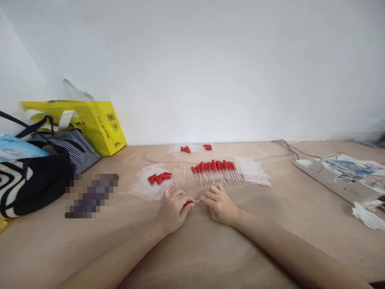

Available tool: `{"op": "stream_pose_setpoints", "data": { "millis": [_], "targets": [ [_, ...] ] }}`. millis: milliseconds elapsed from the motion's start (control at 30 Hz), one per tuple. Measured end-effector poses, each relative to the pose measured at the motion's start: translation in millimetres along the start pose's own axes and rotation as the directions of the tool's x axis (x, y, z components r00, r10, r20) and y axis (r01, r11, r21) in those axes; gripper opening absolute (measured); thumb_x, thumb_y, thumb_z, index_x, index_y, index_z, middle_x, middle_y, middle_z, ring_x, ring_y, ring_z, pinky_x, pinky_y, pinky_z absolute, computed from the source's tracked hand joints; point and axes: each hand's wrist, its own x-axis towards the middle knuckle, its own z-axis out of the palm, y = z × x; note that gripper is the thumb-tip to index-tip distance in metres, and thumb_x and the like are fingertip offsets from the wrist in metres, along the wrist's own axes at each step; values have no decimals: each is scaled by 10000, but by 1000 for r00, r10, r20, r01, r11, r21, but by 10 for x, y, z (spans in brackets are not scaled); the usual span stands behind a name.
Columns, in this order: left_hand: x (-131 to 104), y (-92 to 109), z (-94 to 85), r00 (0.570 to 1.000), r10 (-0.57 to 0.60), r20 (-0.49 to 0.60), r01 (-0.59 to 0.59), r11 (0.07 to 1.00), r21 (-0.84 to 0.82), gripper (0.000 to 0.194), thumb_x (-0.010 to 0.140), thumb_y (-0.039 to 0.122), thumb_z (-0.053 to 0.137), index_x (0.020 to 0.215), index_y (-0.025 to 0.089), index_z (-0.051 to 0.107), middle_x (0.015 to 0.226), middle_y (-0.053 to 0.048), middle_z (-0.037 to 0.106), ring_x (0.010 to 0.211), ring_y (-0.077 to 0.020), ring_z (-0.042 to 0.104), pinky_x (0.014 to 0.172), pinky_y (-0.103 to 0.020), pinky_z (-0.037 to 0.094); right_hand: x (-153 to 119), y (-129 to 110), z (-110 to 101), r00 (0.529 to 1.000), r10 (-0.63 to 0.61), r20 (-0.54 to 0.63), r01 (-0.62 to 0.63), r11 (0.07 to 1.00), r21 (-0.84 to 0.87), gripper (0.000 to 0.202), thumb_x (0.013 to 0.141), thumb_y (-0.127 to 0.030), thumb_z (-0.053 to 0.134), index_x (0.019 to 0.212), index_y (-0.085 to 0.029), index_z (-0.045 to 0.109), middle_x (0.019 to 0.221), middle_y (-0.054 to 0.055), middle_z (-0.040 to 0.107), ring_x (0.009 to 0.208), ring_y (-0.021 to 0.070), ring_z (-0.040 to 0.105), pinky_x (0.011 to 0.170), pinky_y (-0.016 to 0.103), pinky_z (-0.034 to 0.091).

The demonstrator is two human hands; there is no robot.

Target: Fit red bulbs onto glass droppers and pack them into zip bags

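Near the middle of the table, my left hand (175, 208) is closed round a red rubber bulb (188, 203). My right hand (220, 204) pinches a thin clear dropper tube (196, 201), whose end meets the bulb between the two hands. Just beyond my left hand lie loose red bulbs (159, 178) on clear plastic bags (144, 185), with several bare tubes (179, 176) beside them. A row of droppers (217, 171) with red bulbs on their tubes lies past my right hand, bulbs pointing away from me.
More red bulbs (185, 149) rest on a plastic bag by the wall. Flat clear bags (254, 171) lie right of the droppers. A power strip (327, 180) with cables and a crumpled tissue (368, 216) are at right. A yellow bag (104, 126) and a black-and-white bag (36, 184) stand at left.
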Motion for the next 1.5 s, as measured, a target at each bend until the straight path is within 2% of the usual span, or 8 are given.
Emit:
{"op": "stream_pose_setpoints", "data": {
  "millis": [200,533,767,967,1167,1233,1333,1500],
  "targets": [
    [-19,2,5,1000,16,-16,-16,1000,-5,146,835,222,430,739,192,537,684,44,642,739,-144,557,915,-433,129,16,-27,55,999,45,7,-45,996,73,217,791,-104,367,768,-130,581,625,44,498,669,154,322,622,292,224],
    [67,-107,-95,999,30,32,-30,1000,7,118,806,319,514,866,226,554,803,31,655,823,-156,543,967,-430,84,58,-1,-13,967,231,106,-248,949,193,201,841,-167,381,858,-165,581,707,35,570,721,154,384,662,291,224],
    [39,-98,-124,999,54,-7,-54,998,45,146,840,254,448,775,220,574,712,45,648,783,-145,540,964,-433,88,54,-11,-26,978,174,115,-190,970,150,164,848,-221,421,840,-176,578,707,16,612,723,141,424,707,309,199],
    [46,-97,-126,992,71,102,-71,997,-8,160,848,233,414,785,213,560,718,37,634,793,-145,529,932,-430,126,37,-34,23,989,140,57,-146,983,113,176,841,-200,417,802,-161,585,634,13,590,689,134,405,718,308,201],
    [61,-125,-138,983,58,173,-58,998,-3,164,851,233,399,813,237,559,760,39,644,830,-157,532,934,-443,109,38,-58,23,976,192,105,-199,978,63,180,836,-231,433,787,-176,597,681,18,603,714,139,412,699,307,200],
    [66,-168,-158,990,35,140,-42,998,44,132,835,283,437,879,255,558,851,26,647,889,-177,523,940,-453,98,75,-66,20,956,263,133,-266,964,4,189,829,-254,440,763,-188,604,725,24,608,742,151,423,679,307,201],
    [68,-324,-203,999,-51,-13,53,985,165,249,780,381,503,991,254,537,983,-23,622,963,-222,496,933,-461,125,207,-62,43,887,429,170,-420,904,-84,208,822,-259,431,745,-195,614,765,32,618,780,168,453,671,306,211],
    [50,-681,-277,908,-330,-259,406,849,338,185,749,326,519,904,240,574,933,-44,632,941,-252,502,892,-469,187,574,-30,200,679,701,216,-670,713,-208,244,807,-254,413,737,-174,632,803,72,641,835,200,510,683,307,242]
  ]
}}
